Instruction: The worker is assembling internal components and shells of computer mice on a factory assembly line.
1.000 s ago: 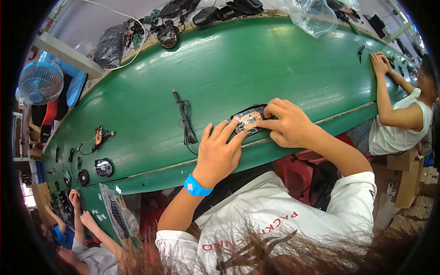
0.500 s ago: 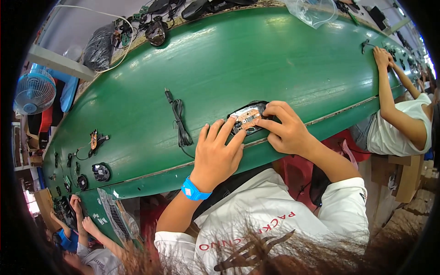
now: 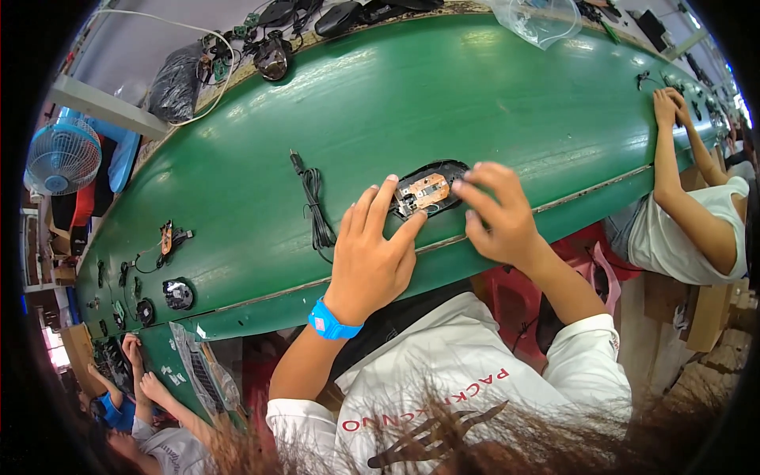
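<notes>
Your left hand (image 3: 370, 247), fingers spread, touches the black shell (image 3: 450, 169) around the orange circuit board (image 3: 429, 190). Your right hand (image 3: 500, 215), blurred, is at the shell's right end, fingers parted.

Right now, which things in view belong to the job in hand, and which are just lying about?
Job in hand:
open black casing
orange circuit board inside it
coiled black cable, probably

Seemingly not part:
clear plastic bag
dark plastic bag
blue fan
</notes>
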Action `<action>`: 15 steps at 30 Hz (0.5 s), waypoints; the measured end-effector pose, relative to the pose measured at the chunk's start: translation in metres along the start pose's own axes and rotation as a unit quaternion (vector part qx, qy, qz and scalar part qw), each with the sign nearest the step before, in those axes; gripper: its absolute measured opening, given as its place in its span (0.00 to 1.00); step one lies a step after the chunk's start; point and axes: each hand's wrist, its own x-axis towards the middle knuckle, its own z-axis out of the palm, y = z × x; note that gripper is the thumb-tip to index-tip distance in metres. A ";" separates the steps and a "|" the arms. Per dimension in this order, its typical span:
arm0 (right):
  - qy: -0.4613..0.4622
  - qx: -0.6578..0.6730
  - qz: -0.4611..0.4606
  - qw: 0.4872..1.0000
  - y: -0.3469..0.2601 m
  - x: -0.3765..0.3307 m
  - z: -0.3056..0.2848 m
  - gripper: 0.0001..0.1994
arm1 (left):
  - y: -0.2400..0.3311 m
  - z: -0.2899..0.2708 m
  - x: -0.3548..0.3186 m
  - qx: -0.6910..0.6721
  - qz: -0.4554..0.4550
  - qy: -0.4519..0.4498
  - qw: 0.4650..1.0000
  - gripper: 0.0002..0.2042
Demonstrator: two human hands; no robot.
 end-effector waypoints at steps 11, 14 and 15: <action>-0.450 0.268 -0.426 0.738 -0.114 -0.039 0.068 0.08 | -0.121 -0.061 -0.007 0.025 -0.147 0.055 0.987 0.15; -0.473 0.243 -0.412 0.740 -0.128 -0.054 0.084 0.08 | -0.207 -0.053 0.000 0.083 -0.188 0.021 0.978 0.20; -0.490 0.228 -0.396 0.743 -0.126 -0.057 0.086 0.08 | -0.221 -0.046 0.006 0.094 -0.188 0.015 0.977 0.20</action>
